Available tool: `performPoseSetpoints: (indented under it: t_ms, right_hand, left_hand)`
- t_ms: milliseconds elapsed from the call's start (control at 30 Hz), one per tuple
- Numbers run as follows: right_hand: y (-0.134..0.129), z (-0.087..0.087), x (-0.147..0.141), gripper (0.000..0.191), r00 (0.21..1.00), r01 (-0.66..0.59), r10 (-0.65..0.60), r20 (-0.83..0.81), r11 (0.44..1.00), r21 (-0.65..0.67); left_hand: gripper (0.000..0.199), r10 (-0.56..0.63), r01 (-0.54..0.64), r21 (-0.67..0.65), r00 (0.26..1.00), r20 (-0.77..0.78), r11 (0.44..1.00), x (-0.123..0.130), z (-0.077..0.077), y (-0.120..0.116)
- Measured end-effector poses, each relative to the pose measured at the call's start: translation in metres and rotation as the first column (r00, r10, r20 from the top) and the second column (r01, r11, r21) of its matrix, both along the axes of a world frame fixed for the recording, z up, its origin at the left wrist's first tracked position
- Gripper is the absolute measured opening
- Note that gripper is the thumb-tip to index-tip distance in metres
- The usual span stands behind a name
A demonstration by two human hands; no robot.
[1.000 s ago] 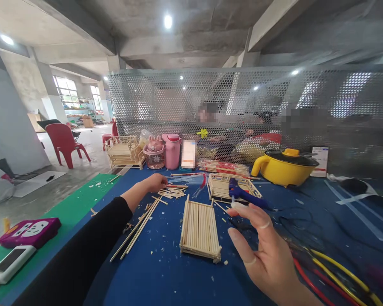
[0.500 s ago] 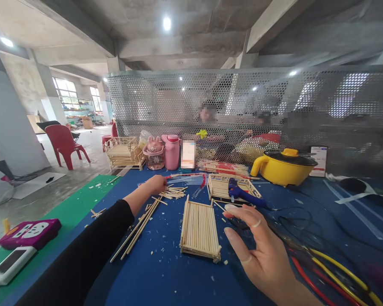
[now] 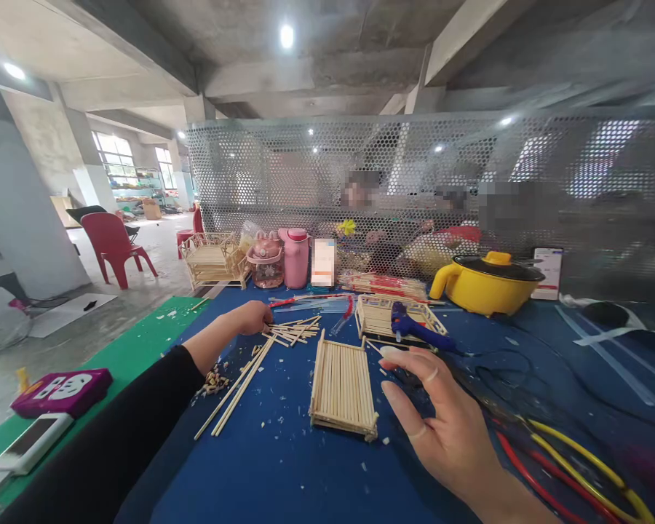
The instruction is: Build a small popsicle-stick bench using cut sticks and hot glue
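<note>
My left hand [image 3: 252, 318] reaches over the table to the left end of a pile of short wooden sticks [image 3: 295, 331]. Its fingers are closed, and whatever is between them is too small to make out. Longer sticks [image 3: 243, 389] lie just below it. In front of me rests a small stick-built panel [image 3: 343, 386] with a raised edge and short posts. To the panel's right hovers my right hand [image 3: 447, 422], thumb and fingers apart, with pale wraps on the fingers and nothing visible in its grasp. Beyond it, a blue glue gun [image 3: 420, 331] lies against another stick-built frame [image 3: 382, 320].
Pliers with red and yellow handles [image 3: 573, 466] and black cables lie at right. A yellow electric pot [image 3: 485, 287], pink bottle [image 3: 295, 258] and phone [image 3: 322, 262] stand before a perforated metal screen [image 3: 284, 175]. Wood scraps [image 3: 215, 380] and a purple power strip [image 3: 62, 393] are at left.
My left hand has drawn a little to the left along the stick pile, uncovering wood scraps beside the forearm. My right hand stays nearly in place. The view has shifted slightly.
</note>
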State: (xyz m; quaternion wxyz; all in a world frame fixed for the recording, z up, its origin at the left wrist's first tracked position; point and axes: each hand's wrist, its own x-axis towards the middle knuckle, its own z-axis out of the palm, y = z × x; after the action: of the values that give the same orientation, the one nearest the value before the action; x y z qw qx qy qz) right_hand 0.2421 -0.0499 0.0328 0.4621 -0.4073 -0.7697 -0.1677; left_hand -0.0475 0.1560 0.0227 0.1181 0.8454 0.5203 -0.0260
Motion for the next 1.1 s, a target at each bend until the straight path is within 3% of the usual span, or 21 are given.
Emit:
performPoseSetpoints:
  t_ms: [200, 400, 600, 833, 967, 1100]
  right_hand:
    - [0.000, 0.000, 0.001, 0.029, 0.999, -0.025, 0.023, -0.029, 0.999, -0.040]
    - [0.003, -0.005, 0.001, 0.029, 0.999, -0.028, 0.025, -0.037, 0.998, -0.057]
    - [0.007, -0.002, 0.005, 0.027, 0.999, -0.002, -0.002, -0.051, 0.998, -0.059]
    - [0.024, -0.003, 0.024, 0.026, 0.968, 0.109, -0.133, -0.211, 0.987, -0.119]
    - [0.029, -0.009, 0.025, 0.025, 0.968, 0.104, -0.149, -0.202, 0.971, -0.216]
    - [0.031, -0.011, 0.025, 0.024, 0.966, 0.090, -0.150, -0.209, 0.958, -0.271]
  left_hand:
    - [0.032, 0.012, -0.014, 0.030, 0.999, 0.047, 0.999, -0.009, -0.014, -0.006]
    - [0.033, -0.024, 0.014, 0.066, 0.988, 0.152, 0.998, -0.004, -0.008, -0.013]
    - [0.077, -0.148, 0.136, 0.070, 0.970, 0.195, 0.988, 0.031, -0.011, -0.018]
    - [0.031, -0.149, 0.128, 0.130, 0.974, 0.169, 0.983, 0.055, -0.020, -0.018]
    - [0.029, -0.101, 0.068, 0.198, 0.981, 0.164, 0.978, 0.062, -0.021, -0.024]
    - [0.035, -0.101, 0.056, 0.239, 0.979, 0.178, 0.969, 0.051, -0.010, -0.027]
